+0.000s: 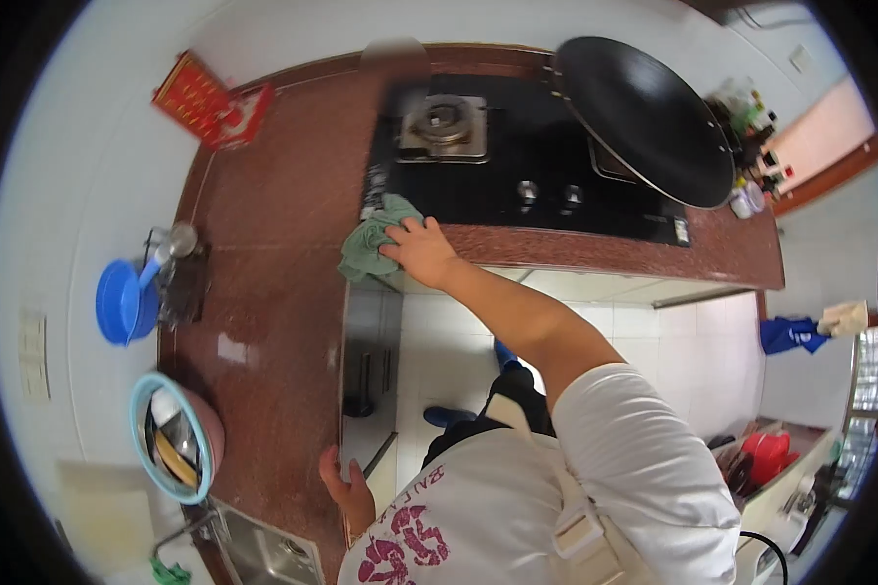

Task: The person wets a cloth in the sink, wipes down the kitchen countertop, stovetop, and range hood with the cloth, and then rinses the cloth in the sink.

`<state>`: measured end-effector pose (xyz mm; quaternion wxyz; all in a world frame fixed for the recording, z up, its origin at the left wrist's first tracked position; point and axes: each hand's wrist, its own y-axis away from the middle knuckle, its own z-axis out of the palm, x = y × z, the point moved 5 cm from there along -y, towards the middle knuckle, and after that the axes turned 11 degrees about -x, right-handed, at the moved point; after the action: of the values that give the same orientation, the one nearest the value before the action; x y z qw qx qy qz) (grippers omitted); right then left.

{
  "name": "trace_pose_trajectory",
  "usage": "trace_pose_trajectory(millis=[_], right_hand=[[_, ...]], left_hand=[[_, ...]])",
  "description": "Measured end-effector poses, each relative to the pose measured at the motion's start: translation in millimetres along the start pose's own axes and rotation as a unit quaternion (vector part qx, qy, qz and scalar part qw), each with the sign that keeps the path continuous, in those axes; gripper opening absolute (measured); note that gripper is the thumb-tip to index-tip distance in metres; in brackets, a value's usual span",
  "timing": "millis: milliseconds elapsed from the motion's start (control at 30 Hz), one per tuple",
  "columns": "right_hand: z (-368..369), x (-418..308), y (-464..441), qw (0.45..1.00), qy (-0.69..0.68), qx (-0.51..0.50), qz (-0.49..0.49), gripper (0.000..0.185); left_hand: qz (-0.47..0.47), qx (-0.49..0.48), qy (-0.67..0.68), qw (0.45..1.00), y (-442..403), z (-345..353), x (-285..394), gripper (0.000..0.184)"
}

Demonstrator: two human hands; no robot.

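Cloth point(365, 248) lies bunched beneath the right hand point(423, 253), which holds it against the countertop point(268, 210).

The polished red-brown tabletop point(293, 161) is bending around a corner and carrying a black cooktop point(517, 117). A red box point(200, 102) is standing near the wall, bottles point(757, 121) are crowding the right end, a pink bucket point(213, 429) is standing near the sink point(263, 546), and a green cloth point(365, 250) is lying bunched at the front edge.

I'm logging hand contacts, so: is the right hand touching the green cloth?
Touching. The head view shows the right hand with its fingers resting over the green cloth, no gap between them.
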<state>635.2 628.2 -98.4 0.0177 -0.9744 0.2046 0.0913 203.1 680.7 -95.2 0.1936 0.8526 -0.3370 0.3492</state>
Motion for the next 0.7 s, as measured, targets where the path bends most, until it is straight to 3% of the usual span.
trace_pose_trajectory(millis=[133, 333, 400, 433, 533, 600, 700], right_hand=[[-15.0, 74.4, 94.4, 0.997, -0.041, 0.057, 0.045, 0.037], [-33.9, 171.7, 268.1, 0.963, -0.040, 0.090, 0.250, 0.045], [-45.0, 189.6, 300.3, 0.934, -0.126, 0.110, 0.315, 0.041], [-43.1, 187.2, 300.2, 0.937, -0.128, 0.110, 0.307, 0.041], [-44.7, 180.9, 283.1, 0.887, -0.308, 0.191, 0.287, 0.035], [-44.6, 161.1, 243.6, 0.897, -0.325, 0.210, 0.216, 0.036], [-37.2, 133.7, 167.6, 0.950, -0.244, 0.157, 0.116, 0.040]], left_hand=[[0.042, -0.072, 0.025, 0.996, -50.1, 44.2, 56.9, 0.042], [0.086, -0.149, 0.042, 0.984, -117.8, 114.9, 135.4, 0.038], [0.097, -0.152, 0.052, 0.982, -131.7, 132.0, 158.2, 0.038], [0.107, -0.171, 0.047, 0.978, -138.9, 141.3, 170.1, 0.038], [0.123, -0.181, 0.040, 0.975, -156.0, 158.1, 193.5, 0.039], [0.129, -0.179, 0.038, 0.975, -163.5, 161.4, 202.3, 0.039], [0.126, -0.190, 0.031, 0.973, -176.7, 157.1, 208.1, 0.037]])
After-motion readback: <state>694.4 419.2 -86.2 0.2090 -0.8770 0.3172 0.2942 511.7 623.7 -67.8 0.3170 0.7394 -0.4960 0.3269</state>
